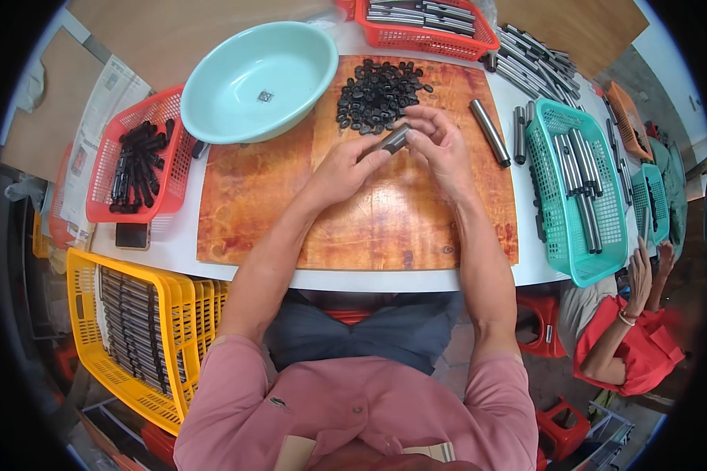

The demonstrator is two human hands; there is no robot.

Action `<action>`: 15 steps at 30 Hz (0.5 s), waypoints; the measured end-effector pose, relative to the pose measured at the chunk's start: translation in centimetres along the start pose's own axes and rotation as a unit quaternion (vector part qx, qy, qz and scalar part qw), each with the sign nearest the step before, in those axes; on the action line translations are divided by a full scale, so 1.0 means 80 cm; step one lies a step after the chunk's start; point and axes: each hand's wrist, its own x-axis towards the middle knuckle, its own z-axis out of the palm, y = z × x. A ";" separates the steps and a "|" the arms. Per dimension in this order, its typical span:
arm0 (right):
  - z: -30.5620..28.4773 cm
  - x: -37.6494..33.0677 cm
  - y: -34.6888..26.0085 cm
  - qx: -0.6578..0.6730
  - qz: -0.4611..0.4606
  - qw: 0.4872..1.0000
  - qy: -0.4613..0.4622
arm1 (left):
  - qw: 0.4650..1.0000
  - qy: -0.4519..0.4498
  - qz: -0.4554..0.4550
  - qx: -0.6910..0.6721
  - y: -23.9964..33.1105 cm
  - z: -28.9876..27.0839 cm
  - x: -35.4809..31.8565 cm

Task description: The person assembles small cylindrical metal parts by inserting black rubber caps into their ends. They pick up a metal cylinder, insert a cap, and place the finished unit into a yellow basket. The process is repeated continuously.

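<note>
Over the brown wooden board point(275, 212), my left hand point(344, 169) is closed round a short dark metal tube point(395, 140). My right hand point(446, 154) pinches the far end of this tube, thumb and fingers bent about it. Whether a small part sits between those fingertips is hidden. Just beyond both hands lies a heap of small black oval plastic pieces point(379, 93). To the right of my right hand, a single silver tube with a black end point(490, 133) rests on the board.
Around the board stand a pale green basin point(259, 118), a red basket point(182, 149) of black parts, a green basket point(585, 271) of silver tubes, and another red basket point(424, 43). More tubes point(534, 67) lie far right. A yellow crate point(126, 400) stands lower left; a co-worker point(628, 345) sits right.
</note>
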 end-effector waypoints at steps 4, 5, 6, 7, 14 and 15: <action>-0.004 0.004 0.002 -0.058 0.035 0.998 -0.010 | 0.974 0.085 0.115 0.175 0.004 0.004 -0.005; -0.006 0.006 0.006 -0.080 0.034 0.996 -0.011 | 0.963 0.098 0.142 0.207 0.005 0.005 -0.004; -0.008 0.006 0.011 -0.103 0.035 0.994 -0.011 | 0.949 0.106 0.151 0.256 0.004 0.005 -0.005; -0.010 0.006 0.013 -0.126 0.036 0.991 -0.011 | 0.932 0.114 0.159 0.304 0.002 0.002 -0.006; -0.012 0.004 0.024 -0.175 0.013 0.984 -0.043 | 0.865 0.116 0.177 0.456 0.012 0.006 -0.019; -0.012 0.003 0.023 -0.184 0.029 0.981 -0.053 | 0.860 0.125 0.188 0.458 0.009 0.007 -0.021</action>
